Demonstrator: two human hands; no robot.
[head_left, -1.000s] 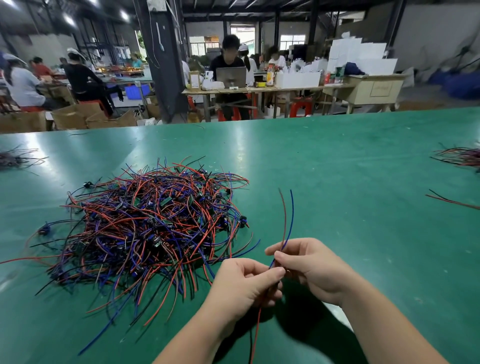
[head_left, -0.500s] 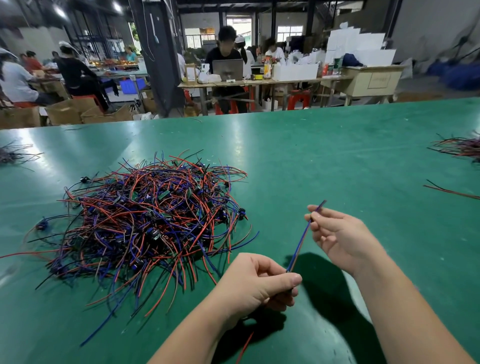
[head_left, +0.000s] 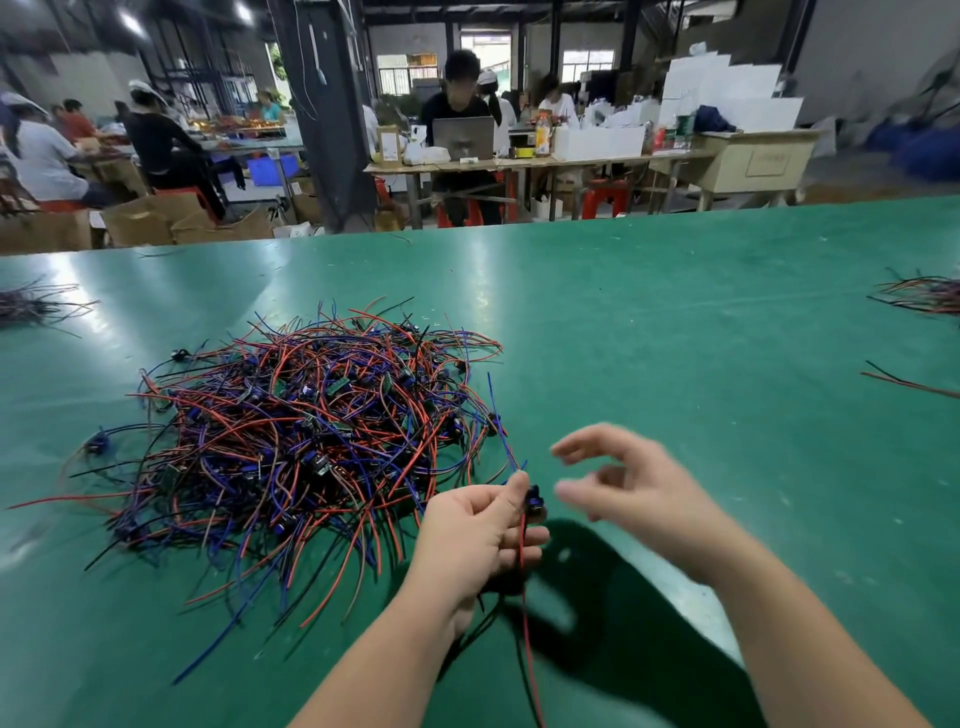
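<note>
Straightening one wire assembly (head_left: 523, 571) appears to be the step in hand. Nearest the camera, its red lead (head_left: 527, 623) hangs down from the left hand (head_left: 478, 530). That hand is curled round the assembly, and the dark connector (head_left: 534, 500) is pinched at thumb and fingertips, just above the green table (head_left: 675, 338). Just beside it the right hand (head_left: 639, 493) is held open and empty, its fingers loosely spread and blurred. A blue lead (head_left: 497, 415) rises from the pinch, close to the tangled pile (head_left: 311, 431). This lead is best taken near the connector and drawn through the fingers, away from the pile's loops, with the pinch placed on the connector rather than on the thin leads. Farther off, at the right edge, a bundle (head_left: 924, 296) is laid; straightened pieces are probably gathered there.
</note>
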